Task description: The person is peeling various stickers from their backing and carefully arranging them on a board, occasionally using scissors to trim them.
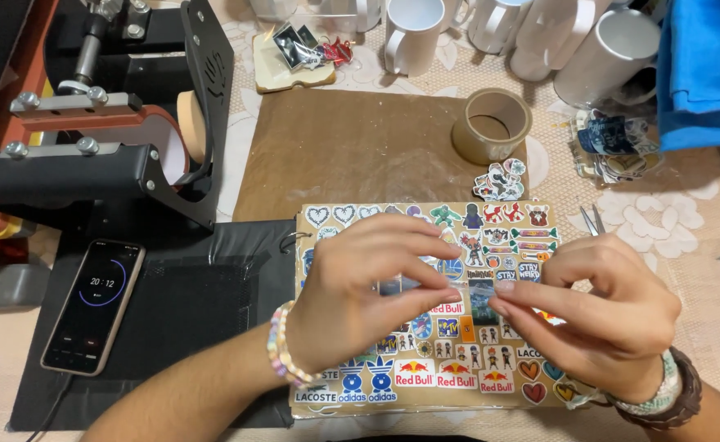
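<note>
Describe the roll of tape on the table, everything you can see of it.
The roll of tape is a wide brown packing roll on a tan cardboard core, lying flat with its hole facing up. It rests on the right edge of the brown paper sheet, below the white mugs, just above a small sticker pile. Neither hand touches it.

Table under cream floral lace cloth; brown paper sheet and black mat spread over it. Warm, even indoor light.
</note>
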